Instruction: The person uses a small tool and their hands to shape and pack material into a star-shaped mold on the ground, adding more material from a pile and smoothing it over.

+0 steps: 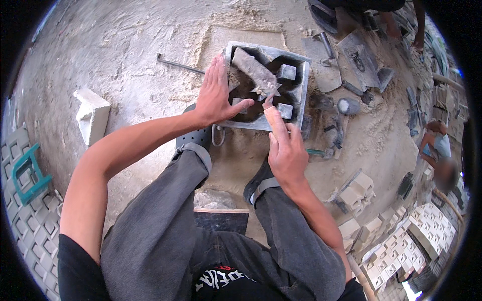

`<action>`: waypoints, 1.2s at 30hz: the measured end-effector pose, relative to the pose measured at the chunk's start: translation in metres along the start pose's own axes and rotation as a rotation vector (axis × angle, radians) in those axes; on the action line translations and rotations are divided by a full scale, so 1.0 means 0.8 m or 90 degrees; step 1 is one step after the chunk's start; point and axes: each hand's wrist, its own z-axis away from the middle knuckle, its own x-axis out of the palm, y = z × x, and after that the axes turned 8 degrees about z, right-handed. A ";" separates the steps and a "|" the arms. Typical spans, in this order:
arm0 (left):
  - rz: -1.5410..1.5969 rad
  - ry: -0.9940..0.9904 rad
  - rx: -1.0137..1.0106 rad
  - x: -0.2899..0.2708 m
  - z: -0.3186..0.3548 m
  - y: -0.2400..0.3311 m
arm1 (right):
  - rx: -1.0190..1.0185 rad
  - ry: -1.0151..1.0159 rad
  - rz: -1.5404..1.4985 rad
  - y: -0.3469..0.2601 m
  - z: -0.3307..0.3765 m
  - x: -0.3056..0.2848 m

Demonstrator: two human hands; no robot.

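A square grey metal mould (pixel 306 83) lies on the ground in front of me, with several square posts (pixel 286 72) standing inside. My left hand (pixel 216 93) rests flat along its left wall, fingers stretched out and thumb reaching over the near corner. My right hand (pixel 288 150) is closed round the handle of what looks like a narrow trowel (pixel 268 103) over the near half of the mould. A lumpy, pinkish-grey length of mix (pixel 256 69) reaches from the tool's end toward the far left corner. Whether it lies on the blade is hard to tell.
A thin metal bar (pixel 178 65) lies left of the mould, farther left a broken white block (pixel 93 115). Trowels (pixel 321 60) and a cylinder (pixel 348 106) lie to the right. Patterned cast blocks (pixel 396 256) fill the lower right. Another person (pixel 436 143) crouches at far right.
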 end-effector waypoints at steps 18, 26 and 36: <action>0.100 -0.258 0.614 -0.010 0.030 0.043 | 0.050 -0.050 -0.126 0.014 0.031 0.000; 0.053 -0.299 0.699 -0.022 0.011 0.023 | 0.100 0.029 -0.181 0.035 0.019 -0.018; -0.089 -0.471 0.524 -0.009 -0.068 0.058 | 0.571 0.243 -0.182 0.257 0.092 -0.034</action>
